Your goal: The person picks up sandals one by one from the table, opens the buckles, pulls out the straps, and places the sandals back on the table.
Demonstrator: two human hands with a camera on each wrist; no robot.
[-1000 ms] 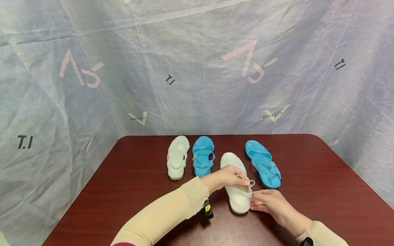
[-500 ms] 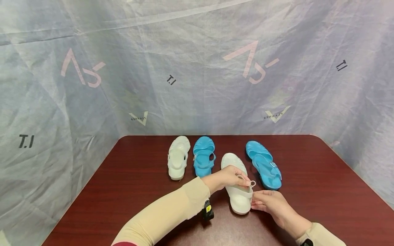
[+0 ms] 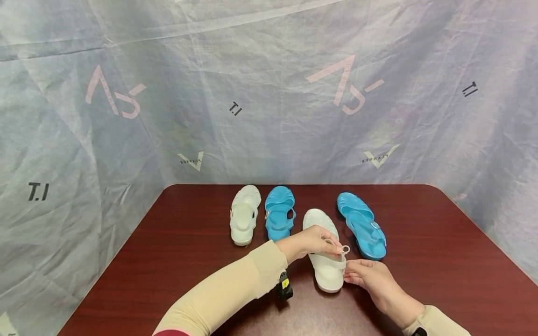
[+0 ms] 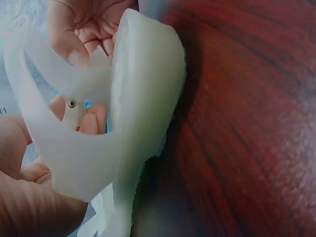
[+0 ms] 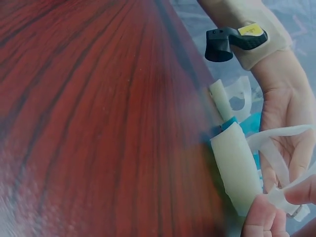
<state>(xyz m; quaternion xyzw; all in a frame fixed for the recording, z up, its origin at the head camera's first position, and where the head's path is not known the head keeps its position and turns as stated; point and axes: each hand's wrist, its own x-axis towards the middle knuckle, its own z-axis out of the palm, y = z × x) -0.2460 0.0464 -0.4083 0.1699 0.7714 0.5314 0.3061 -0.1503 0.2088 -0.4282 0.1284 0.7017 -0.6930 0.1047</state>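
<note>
A white jelly sandal [image 3: 329, 275] lies on the table with its toe pointing away. My left hand [image 3: 315, 241] reaches over it from the left, thumb and fingers pinching the side strap close to a small ring-like loop [image 3: 345, 249]. On the right of the heel, my right hand [image 3: 374, 282] pinches the white strap end [image 5: 279, 199] between thumb and fingers, as the right wrist view shows. The heel strap [image 4: 74, 153] stands up as an arch in the left wrist view, with a small metal stud [image 4: 72, 103] visible through it.
Another white sandal [image 3: 243, 217] and a blue sandal [image 3: 279, 217] stand side by side at the back, left of the hands. A second blue sandal [image 3: 362, 226] lies tilted at the back right. The reddish-brown table [image 3: 168, 252] ends at a grey cloth backdrop [image 3: 269, 140].
</note>
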